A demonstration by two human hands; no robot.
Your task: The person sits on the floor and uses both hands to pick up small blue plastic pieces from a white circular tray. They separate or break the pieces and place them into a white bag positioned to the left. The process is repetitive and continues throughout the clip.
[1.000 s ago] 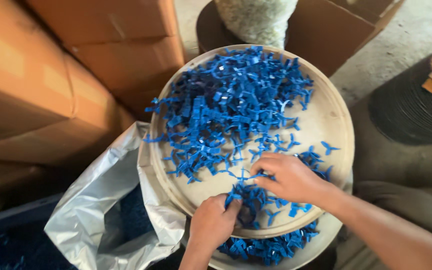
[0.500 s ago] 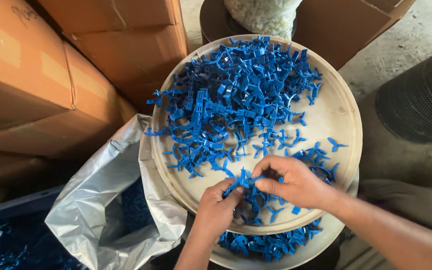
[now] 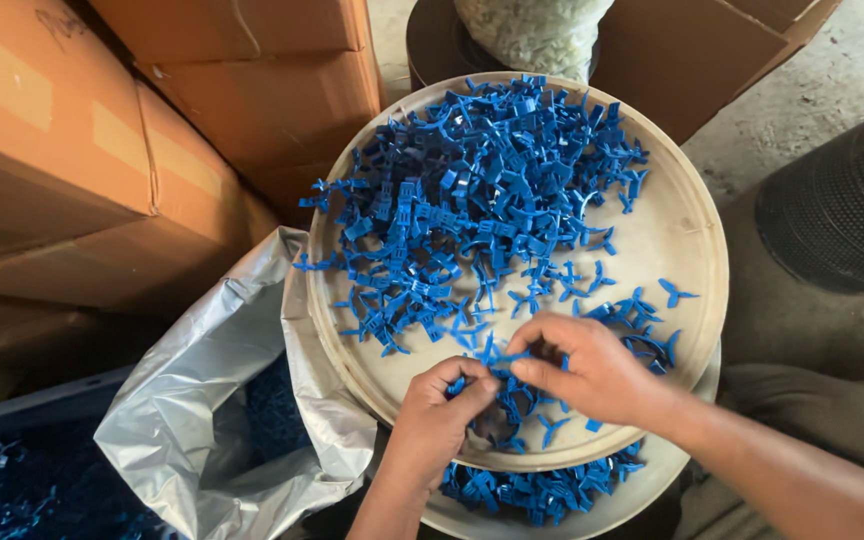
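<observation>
Both my hands pinch at one small blue plastic piece (image 3: 500, 358) over the near edge of the round tray (image 3: 697, 240).

My left hand's (image 3: 437, 420) fingers (image 3: 474, 385) are curled nearly closed on the piece, and my right hand's (image 3: 592, 370) fingers (image 3: 537, 372) press together on its other end. The loose heap of blue pieces (image 3: 472, 200) fills the tray's far and left parts. A second tray (image 3: 652, 475) shows below the tray's near rim. Left of the tray sags a silvery bag (image 3: 202, 420), with cardboard boxes (image 3: 102, 150) beyond it.
</observation>
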